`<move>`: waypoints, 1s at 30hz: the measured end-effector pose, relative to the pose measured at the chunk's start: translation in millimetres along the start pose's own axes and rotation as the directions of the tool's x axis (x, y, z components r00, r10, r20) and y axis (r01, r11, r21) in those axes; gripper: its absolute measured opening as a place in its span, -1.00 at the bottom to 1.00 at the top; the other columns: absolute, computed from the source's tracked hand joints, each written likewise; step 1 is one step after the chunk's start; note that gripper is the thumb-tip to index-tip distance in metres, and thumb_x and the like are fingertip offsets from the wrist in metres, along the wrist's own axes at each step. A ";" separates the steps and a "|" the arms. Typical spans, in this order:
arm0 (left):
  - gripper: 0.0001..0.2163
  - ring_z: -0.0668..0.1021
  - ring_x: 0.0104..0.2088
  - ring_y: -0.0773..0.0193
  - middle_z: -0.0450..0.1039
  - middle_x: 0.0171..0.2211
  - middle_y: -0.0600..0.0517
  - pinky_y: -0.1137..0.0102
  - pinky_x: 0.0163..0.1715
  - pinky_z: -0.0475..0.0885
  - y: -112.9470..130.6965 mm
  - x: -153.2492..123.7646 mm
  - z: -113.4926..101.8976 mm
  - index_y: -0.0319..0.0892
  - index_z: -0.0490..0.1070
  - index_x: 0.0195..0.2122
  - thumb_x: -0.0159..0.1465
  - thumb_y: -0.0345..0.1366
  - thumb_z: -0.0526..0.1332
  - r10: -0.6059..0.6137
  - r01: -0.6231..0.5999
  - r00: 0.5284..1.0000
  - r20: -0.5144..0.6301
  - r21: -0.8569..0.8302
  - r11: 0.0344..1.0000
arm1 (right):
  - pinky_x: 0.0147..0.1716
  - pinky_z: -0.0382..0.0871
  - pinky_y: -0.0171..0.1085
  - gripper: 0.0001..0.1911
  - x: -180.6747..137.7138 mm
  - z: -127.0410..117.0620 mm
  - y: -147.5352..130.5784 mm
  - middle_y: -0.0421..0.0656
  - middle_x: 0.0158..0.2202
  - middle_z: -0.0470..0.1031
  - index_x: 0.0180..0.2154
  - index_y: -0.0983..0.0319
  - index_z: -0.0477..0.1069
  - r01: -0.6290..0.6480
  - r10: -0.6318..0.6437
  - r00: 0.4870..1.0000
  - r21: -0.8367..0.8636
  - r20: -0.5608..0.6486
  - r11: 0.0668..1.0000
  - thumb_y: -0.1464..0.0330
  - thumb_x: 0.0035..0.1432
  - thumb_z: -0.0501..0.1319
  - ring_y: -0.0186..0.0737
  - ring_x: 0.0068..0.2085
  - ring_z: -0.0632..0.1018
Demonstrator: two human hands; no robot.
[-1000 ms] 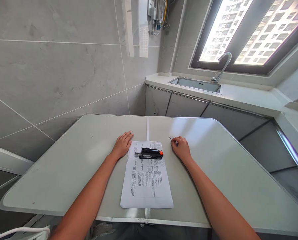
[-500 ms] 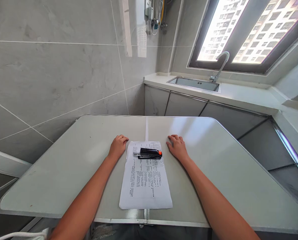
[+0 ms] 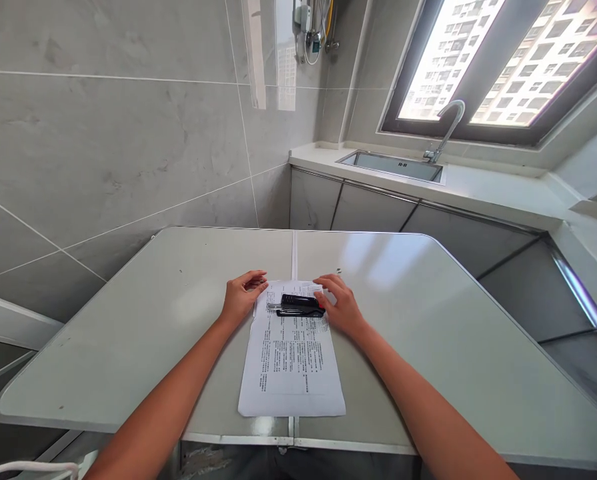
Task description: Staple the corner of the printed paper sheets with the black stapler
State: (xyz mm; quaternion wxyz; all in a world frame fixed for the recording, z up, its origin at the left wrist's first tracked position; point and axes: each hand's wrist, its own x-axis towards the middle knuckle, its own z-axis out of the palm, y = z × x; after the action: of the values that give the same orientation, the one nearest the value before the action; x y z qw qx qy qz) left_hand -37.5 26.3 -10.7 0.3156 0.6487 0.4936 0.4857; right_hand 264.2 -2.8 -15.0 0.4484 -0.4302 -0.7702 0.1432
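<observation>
Printed sheets of paper (image 3: 293, 373) lie on the folding table (image 3: 138, 333) in front of me, across its middle seam. A black stapler (image 3: 299, 306) rests sideways on their upper part, its red end toward the right. My right hand (image 3: 341, 305) is at that end, fingers apart and curved over it, covering most of the red part; whether it touches the stapler is hard to see. At the paper's upper left edge is my left hand (image 3: 243, 293), its fingers apart and holding nothing.
Beyond the table runs a white counter (image 3: 483, 183) with a sink (image 3: 393, 167) and a curved faucet (image 3: 448, 127) under a window (image 3: 503, 67). A grey tiled wall (image 3: 103, 147) stands at the left. A white cable (image 3: 38, 466) shows at the lower left.
My right hand has moved left, from bare table to the stapler's red end. The left hand has shifted right to the paper's edge, its fingers more spread. Stapler and paper lie as before.
</observation>
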 end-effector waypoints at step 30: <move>-0.74 0.61 -0.16 0.20 0.52 -0.13 -0.07 0.28 -0.16 0.65 14.4 -5.9 10.4 -0.06 0.70 -0.06 0.28 -0.10 0.40 0.109 -0.101 0.982 0.157 -0.055 0.993 | 0.02 0.53 -0.07 -0.57 -9.1 25.1 -6.5 -0.08 -0.01 0.59 0.15 0.10 0.43 -0.036 0.031 0.990 0.031 0.137 0.999 0.40 0.26 0.31 -0.07 -0.02 0.61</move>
State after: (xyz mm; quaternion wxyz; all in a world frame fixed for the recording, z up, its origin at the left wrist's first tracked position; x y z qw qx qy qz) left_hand -23.1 16.9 -3.1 0.3430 0.7033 0.4203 0.4595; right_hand 242.4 -9.7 -30.2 0.3995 -0.4247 -0.7893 0.1927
